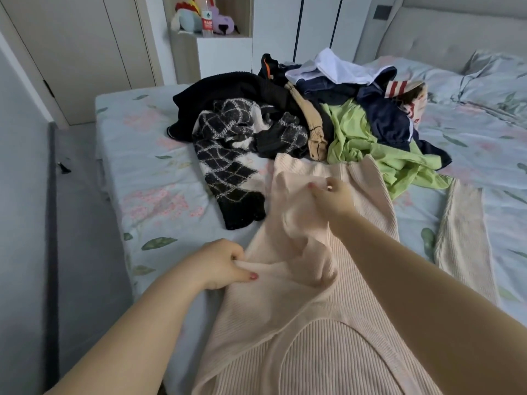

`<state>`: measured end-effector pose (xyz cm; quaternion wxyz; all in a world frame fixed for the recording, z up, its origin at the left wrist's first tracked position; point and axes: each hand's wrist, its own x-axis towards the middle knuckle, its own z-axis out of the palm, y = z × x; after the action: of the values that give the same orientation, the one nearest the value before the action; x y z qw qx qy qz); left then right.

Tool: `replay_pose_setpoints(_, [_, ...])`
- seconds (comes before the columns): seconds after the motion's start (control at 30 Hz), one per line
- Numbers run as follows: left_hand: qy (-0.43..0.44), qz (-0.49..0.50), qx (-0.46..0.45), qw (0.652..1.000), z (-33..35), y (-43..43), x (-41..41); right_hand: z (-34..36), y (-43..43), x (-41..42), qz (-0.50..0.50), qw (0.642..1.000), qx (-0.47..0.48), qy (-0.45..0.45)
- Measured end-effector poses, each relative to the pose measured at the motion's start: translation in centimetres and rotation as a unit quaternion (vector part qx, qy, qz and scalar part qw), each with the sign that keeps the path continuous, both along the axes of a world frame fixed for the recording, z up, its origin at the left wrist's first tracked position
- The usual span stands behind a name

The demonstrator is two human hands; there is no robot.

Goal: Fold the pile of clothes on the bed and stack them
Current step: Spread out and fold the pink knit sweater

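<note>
both hands, left (221,265) and right (332,196), pinch a pink top (313,323) on the bed (148,178), probably folding its sleeve inward; pile (285,118) waits behind.

L hand (219,263) pinches a fold of the pale pink ribbed knit top (313,337) at its left edge. R hand (332,199) grips bunched fabric of the same top further up, raised off the floral bedsheet (154,178). One ribbed sleeve (462,240) lies flat to the right. Behind: clothes pile w/ black-and-white diamond knit (225,163), black sweater (228,86), lime green shirt (353,132), navy garment (385,118), white piece (342,67) on top. Pillow (490,78) by grey headboard (445,32). Plush toys (188,18) + bottle (207,22) in shelf niche at back.
</note>
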<state>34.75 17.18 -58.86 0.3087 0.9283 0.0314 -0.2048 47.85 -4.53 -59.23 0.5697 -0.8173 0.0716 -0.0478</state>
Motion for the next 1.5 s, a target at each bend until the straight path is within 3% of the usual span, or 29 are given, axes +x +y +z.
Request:
replay_pose_setpoints(0.1, [0.01, 0.006, 0.066, 0.998, -0.1, 1.1, 0.1, -0.2, -6.2, 0.1, -0.136, 0.989, 0.064, -0.01])
replay_pose_setpoints(0.2, [0.052, 0.056, 0.051, 0.996, -0.6, 1.7, 0.3, -0.9, -11.1, -0.3, -0.19, 0.976, 0.096, 0.05])
replay_pose_setpoints(0.37, [0.09, 0.078, 0.035, 0.992, -0.3, 0.6, 0.6, -1.9, -13.3, -0.6, -0.144, 0.976, 0.149, 0.058])
replay_pose_setpoints(0.47, [0.073, 0.053, 0.032, 0.995, -0.1, -0.1, 0.7, -1.8, -12.8, 0.0, -0.114, 0.961, 0.252, 0.025])
replay_pose_setpoints(0.53, [0.054, 0.034, 0.063, 0.996, -0.1, -0.3, 0.7, -1.4, -12.5, 0.4, -0.066, 0.963, 0.26, 0.028])
replay_pose_setpoints(0.63, [0.061, 0.059, 0.054, 0.995, -0.2, -0.1, 1.0, -0.5, -11.9, 1.3, -0.033, 0.983, 0.174, 0.043])
replay_pose_setpoints(0.73, [0.089, 0.075, 0.015, 0.993, -0.3, 0.1, 1.1, 0.4, -11.4, 2.2, -0.034, 0.998, 0.026, -0.051])
replay_pose_setpoints(0.87, [0.115, 0.079, -0.004, 0.99, -0.1, 0.5, 0.8, 1.8, -11.5, 3.5, -0.033, 0.988, -0.007, -0.152])
replay_pose_setpoints(0.97, [0.119, 0.081, -0.013, 0.99, -0.1, 0.4, 0.7, 1.2, -11.8, 4.2, -0.022, 0.987, -0.145, -0.062])
replay_pose_setpoints(1.07, [0.127, 0.072, 0.004, 0.989, -0.1, 0.3, 0.7, -0.1, -12.2, 4.3, 0.072, 0.966, -0.245, 0.027])
replay_pose_setpoints(1.13, [0.131, 0.065, 0.016, 0.989, 0.0, 0.2, 0.8, -0.7, -12.5, 4.4, 0.08, 0.963, -0.256, 0.032])
replay_pose_setpoints(1.4, [0.131, 0.066, 0.004, 0.989, 0.2, -0.2, 0.4, -1.9, -15.0, 2.8, -0.091, 0.965, -0.241, 0.047])
replay_pose_setpoints(1.5, [0.129, 0.084, -0.009, 0.988, 0.3, -0.4, 0.3, -2.7, -16.1, 1.7, -0.102, 0.958, -0.262, 0.061])
